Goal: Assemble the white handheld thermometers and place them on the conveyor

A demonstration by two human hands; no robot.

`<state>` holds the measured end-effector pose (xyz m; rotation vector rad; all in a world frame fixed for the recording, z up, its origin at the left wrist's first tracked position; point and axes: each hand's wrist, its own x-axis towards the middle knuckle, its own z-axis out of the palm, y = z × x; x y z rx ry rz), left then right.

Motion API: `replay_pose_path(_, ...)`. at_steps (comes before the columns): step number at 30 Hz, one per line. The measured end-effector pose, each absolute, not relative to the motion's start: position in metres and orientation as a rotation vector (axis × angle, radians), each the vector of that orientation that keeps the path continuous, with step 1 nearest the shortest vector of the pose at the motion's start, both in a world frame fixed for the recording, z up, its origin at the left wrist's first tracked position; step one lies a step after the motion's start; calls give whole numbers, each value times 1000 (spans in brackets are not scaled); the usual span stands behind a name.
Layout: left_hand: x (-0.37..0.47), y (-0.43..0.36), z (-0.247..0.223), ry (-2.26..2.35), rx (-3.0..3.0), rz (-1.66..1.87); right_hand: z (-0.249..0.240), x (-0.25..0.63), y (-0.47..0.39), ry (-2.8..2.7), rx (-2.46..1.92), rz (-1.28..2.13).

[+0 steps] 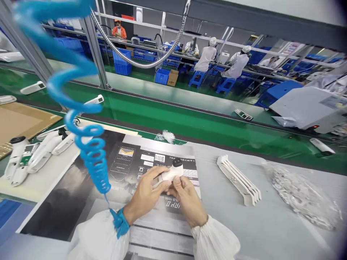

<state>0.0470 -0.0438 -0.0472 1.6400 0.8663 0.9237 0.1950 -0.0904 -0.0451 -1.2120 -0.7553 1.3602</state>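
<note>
Both hands hold a white plastic device with a round black end over the dark printed sheet. My left hand (148, 193) wraps its fingers round the left side of the white device (172, 173). Fingers of my right hand (187, 196) press together at the device's lower right edge, the thumb on top. The black end points up and away from me. A blue wrist strap (120, 222) circles my left wrist and joins a coiled blue cord (94, 159). The printed sheet (108, 202) lies beneath both hands.
Stacked white strips (238, 180) and a clear bag of small parts (303, 195) lie right. White devices (45, 155), some with green circuit boards, sit left beside cardboard (24, 119). Beyond runs a green conveyor (162, 115) with crumpled plastic (166, 136) at its near edge. People sit at far benches.
</note>
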Motion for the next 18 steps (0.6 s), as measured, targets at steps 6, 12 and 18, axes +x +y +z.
replay_pose_path(6, 54, -58, -47, 876, 1884, 799, -32, 194, -76, -434, -1201, 1282)
replay_pose_path(12, 44, -61, -49, 1048, 2281, 274, -31, 182, -64, -16, -1025, 1454)
replay_pose_path(18, 30, -43, -40, 1237, 2240, 540, -31, 174, -75, -328, -871, 1615)
